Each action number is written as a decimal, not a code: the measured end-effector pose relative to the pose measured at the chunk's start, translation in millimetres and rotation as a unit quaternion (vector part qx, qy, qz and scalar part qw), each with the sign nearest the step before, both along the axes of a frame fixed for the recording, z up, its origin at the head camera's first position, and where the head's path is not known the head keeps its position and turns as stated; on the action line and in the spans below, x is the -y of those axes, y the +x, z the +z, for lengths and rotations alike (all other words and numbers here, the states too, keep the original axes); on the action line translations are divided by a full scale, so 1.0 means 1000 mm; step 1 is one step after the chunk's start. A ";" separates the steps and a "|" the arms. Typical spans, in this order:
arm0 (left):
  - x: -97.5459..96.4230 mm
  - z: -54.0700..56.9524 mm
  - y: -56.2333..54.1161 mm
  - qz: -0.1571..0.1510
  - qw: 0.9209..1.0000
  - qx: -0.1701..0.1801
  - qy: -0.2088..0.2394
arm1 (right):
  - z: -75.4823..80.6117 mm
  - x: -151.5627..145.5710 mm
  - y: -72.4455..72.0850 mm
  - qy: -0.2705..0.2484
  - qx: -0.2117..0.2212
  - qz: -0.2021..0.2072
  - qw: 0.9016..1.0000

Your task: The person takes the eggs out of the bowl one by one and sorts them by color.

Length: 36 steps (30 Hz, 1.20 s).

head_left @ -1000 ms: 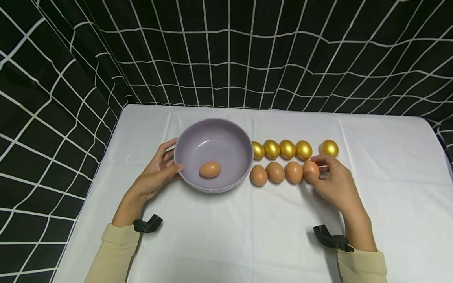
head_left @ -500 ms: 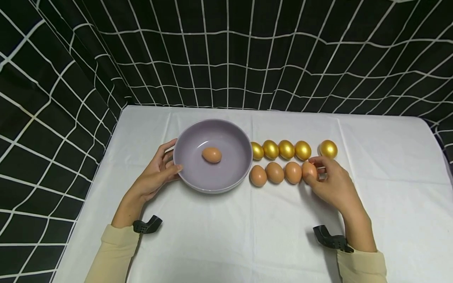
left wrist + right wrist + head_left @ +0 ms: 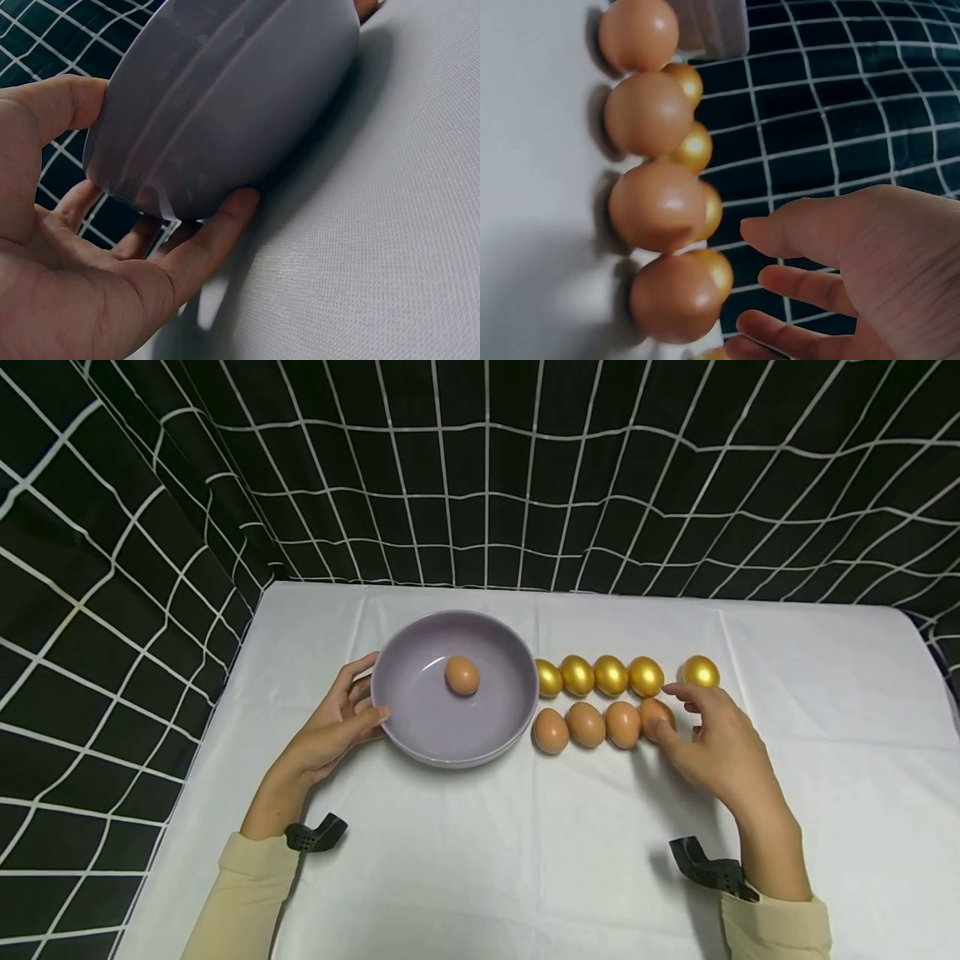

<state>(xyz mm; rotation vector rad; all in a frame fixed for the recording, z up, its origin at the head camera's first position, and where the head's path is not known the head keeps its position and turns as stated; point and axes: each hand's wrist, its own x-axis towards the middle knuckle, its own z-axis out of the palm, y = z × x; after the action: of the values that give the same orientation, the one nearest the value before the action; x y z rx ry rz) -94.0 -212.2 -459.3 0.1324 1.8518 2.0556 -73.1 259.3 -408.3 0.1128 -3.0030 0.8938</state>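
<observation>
My left hand (image 3: 333, 731) holds a lilac bowl (image 3: 435, 735) at its left side, thumb at the rim and fingers against the outer wall (image 3: 225, 120). One brown egg (image 3: 462, 676) lies inside the bowl. To the right of it, several brown eggs stand in a row, ending with the rightmost brown egg (image 3: 651, 710). My right hand (image 3: 716, 747) is beside that end egg with thumb and fingers spread apart. In the right wrist view a gap shows between its fingers (image 3: 787, 277) and the nearest brown egg (image 3: 676, 300).
Behind the brown eggs runs a row of several golden eggs (image 3: 611, 676), the leftmost partly hidden by the bowl. A single golden egg (image 3: 701, 672) stands apart to the right. White cloth (image 3: 510, 860) covers the table; a black cloth with white grid lines (image 3: 480, 468) hangs behind.
My right hand has let go of the rightmost brown egg and drawn slightly to the right, fingers spreading. The egg in the bowl has rolled toward the back and turned. The left hand stays put.
</observation>
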 end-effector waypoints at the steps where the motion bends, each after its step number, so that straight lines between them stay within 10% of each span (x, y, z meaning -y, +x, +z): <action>1: 0.000 0.000 0.000 -0.001 1.000 0.000 0.001 | 0.002 0.002 0.000 -0.004 -0.008 0.002 1.000; 14: 0.000 -0.002 0.001 0.005 1.000 0.001 0.000 | 0.022 0.050 -0.021 -0.049 -0.073 0.125 0.988; 25: 0.000 -0.001 0.000 0.004 1.000 -0.001 0.001 | 0.047 0.098 -0.046 -0.029 -0.037 0.195 0.980; 36: -0.001 0.001 0.000 0.002 1.000 0.000 -0.001 | 0.058 0.147 -0.071 0.007 -0.022 0.332 0.943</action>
<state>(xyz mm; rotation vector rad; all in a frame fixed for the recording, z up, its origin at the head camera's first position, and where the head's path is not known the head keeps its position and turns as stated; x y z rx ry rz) -94.1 -211.6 -458.5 0.1271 1.8557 2.0561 -143.6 112.6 -350.1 1.1795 -2.9404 0.8636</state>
